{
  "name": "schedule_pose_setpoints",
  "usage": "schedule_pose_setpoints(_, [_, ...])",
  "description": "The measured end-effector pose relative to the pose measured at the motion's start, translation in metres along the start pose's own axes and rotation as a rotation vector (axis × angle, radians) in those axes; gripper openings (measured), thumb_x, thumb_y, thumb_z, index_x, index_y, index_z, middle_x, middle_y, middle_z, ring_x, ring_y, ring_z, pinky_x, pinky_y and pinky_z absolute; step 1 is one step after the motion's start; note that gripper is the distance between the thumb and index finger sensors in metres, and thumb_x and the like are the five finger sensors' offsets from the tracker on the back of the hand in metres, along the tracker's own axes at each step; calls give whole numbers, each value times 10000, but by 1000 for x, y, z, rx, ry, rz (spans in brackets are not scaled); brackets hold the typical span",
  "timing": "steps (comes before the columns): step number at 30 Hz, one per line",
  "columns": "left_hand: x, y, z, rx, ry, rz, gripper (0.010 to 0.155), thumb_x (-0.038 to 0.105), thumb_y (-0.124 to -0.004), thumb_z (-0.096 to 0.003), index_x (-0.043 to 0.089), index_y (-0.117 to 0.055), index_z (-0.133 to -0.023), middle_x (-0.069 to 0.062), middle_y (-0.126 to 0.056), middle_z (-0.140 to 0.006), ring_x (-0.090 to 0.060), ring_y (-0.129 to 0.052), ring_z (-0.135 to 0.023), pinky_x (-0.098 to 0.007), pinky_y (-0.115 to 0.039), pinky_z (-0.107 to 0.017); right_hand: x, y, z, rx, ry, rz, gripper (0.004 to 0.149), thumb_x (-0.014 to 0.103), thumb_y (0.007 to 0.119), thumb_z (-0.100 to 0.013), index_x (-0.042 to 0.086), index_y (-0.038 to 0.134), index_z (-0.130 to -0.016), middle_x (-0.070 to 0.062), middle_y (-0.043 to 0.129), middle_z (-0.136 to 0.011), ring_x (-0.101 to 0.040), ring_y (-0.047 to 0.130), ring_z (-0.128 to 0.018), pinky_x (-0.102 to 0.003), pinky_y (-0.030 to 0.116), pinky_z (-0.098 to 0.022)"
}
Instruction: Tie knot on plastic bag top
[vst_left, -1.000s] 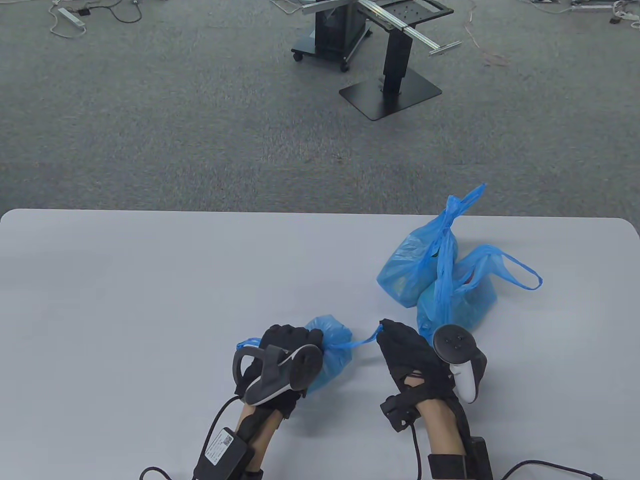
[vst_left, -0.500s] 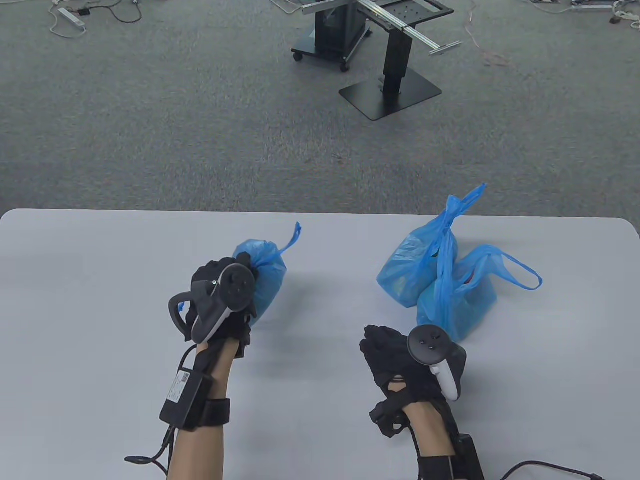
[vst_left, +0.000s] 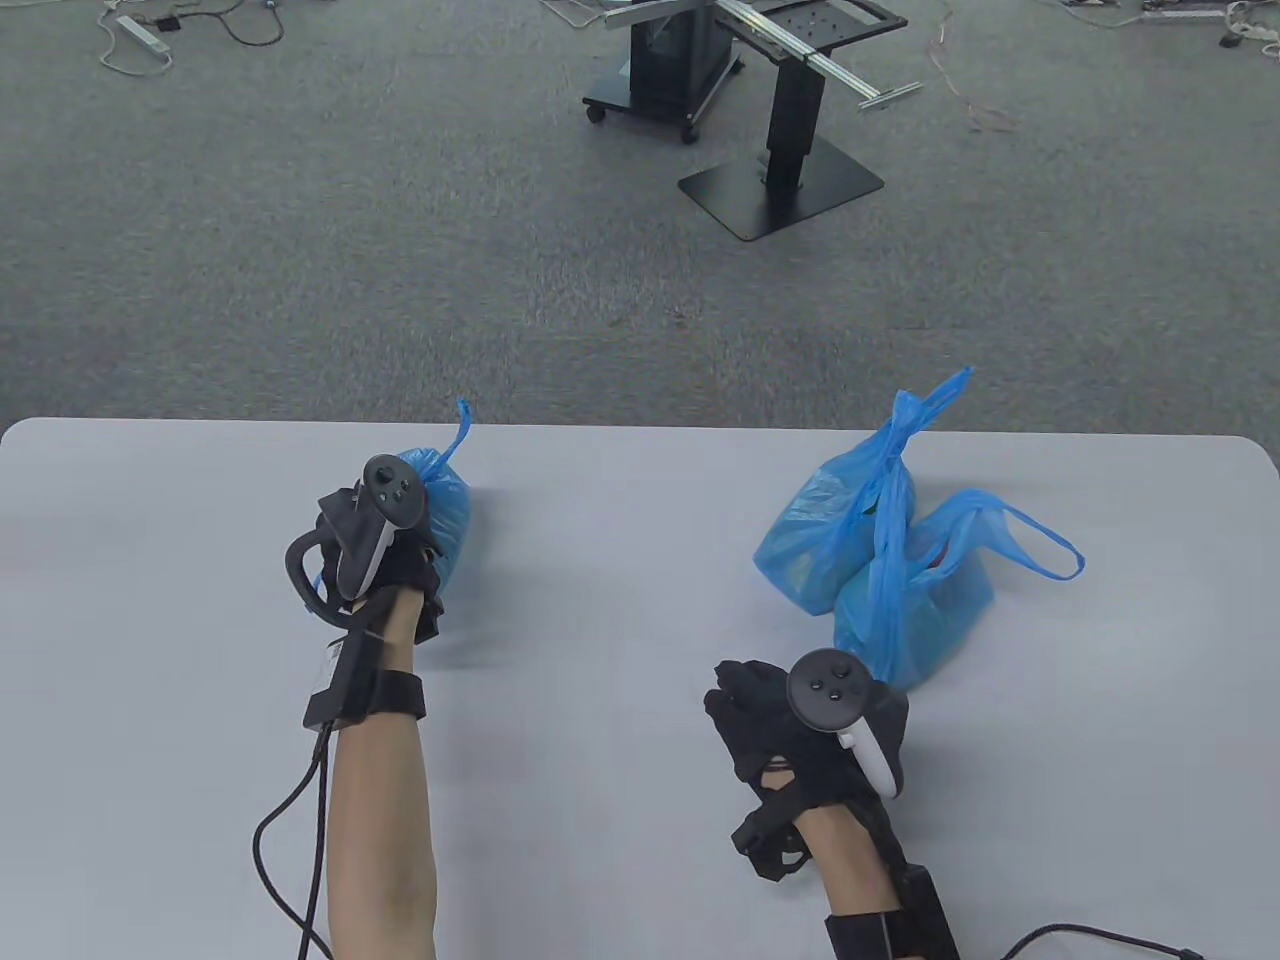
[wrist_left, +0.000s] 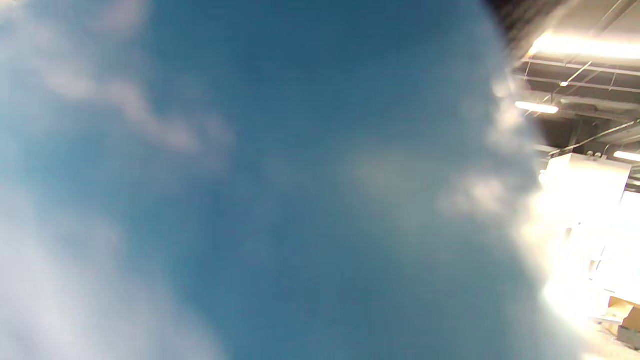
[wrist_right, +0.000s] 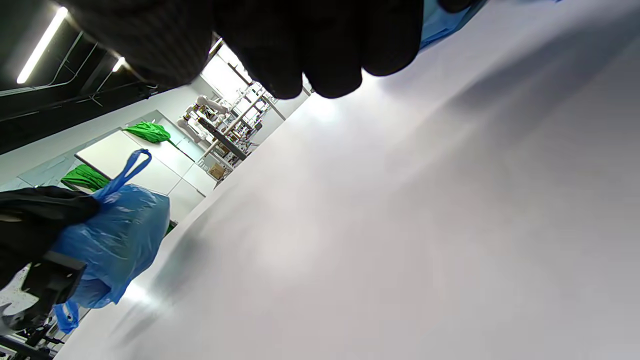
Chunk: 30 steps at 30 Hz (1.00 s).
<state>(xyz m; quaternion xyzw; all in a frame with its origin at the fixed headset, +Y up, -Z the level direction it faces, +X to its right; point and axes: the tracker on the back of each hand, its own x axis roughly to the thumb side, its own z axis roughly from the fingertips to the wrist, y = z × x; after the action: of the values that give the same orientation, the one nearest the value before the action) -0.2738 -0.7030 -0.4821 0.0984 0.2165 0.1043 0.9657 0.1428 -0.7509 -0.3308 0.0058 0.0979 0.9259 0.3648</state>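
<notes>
A small blue plastic bag (vst_left: 447, 515) with a tied top sits near the table's far left edge, one handle end sticking up. My left hand (vst_left: 375, 560) grips it from the near side; the bag fills the left wrist view (wrist_left: 250, 200) as a blue blur. It also shows in the right wrist view (wrist_right: 115, 245), held by the left hand (wrist_right: 35, 225). My right hand (vst_left: 750, 715) rests low over the table at the front right, fingers curled and holding nothing; its fingers (wrist_right: 300, 45) hang in at the top of the right wrist view.
Two more blue bags (vst_left: 870, 550) with loose handles lie together at the right, just beyond my right hand. The grey table (vst_left: 620, 600) ends at a far edge close behind the left bag. Beyond it is carpet with a black stand (vst_left: 780, 150).
My left hand has carried the small bag from the front centre to the far left. My right hand let go of the bag's handle and drew back slightly.
</notes>
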Motion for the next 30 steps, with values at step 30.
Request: schedule_pose_setpoints(30, [-22,61,61,20,-94,113,642,584,-791,-491,315,-710,-1068,45,-780,-1069,-289,-839,-989,-550,-673,-735,25,15,9,-19,-94,121,618,545,729,-467,246,685,-1005,-40,653,-1075,-384,589,-999,-617,395,-795])
